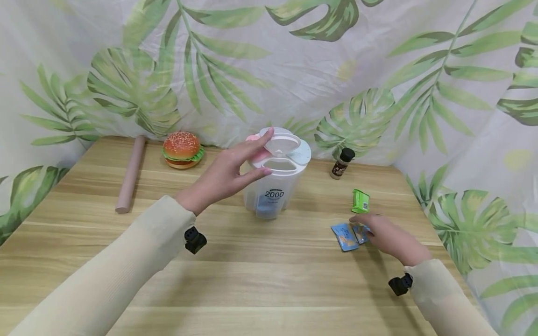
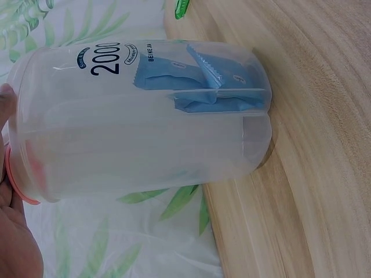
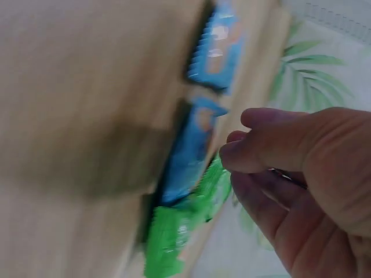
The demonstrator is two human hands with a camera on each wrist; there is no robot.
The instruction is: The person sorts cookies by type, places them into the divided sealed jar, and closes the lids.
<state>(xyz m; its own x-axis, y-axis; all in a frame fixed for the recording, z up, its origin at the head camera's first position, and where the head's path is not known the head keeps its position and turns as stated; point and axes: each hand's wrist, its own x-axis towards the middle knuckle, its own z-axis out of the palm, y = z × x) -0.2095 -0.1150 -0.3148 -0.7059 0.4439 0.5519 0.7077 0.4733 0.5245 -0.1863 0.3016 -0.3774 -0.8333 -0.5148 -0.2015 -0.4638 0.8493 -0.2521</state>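
A clear plastic container (image 1: 275,191) marked 2000 stands upright on the table, one lid flap (image 1: 282,144) raised over an opening. My left hand (image 1: 224,175) holds its top, index finger at the raised flap and thumb by the opening's rim. Several blue packets (image 2: 232,81) lie inside at the bottom. Over on the right, my right hand (image 1: 388,237) hovers with bent fingers above two blue packets, one (image 1: 344,236) in plain sight and another (image 1: 360,232) partly covered by fingers. Nothing shows between its thumb and fingertips. Green packaging (image 1: 360,201) lies just beyond them.
A pink cylinder (image 1: 131,175) and a toy hamburger (image 1: 182,149) lie at the left of the wooden table (image 1: 235,289). Behind the packets stands a small black-capped bottle (image 1: 342,163). Leaf-patterned cloth (image 1: 235,60) hangs along the table's back and sides.
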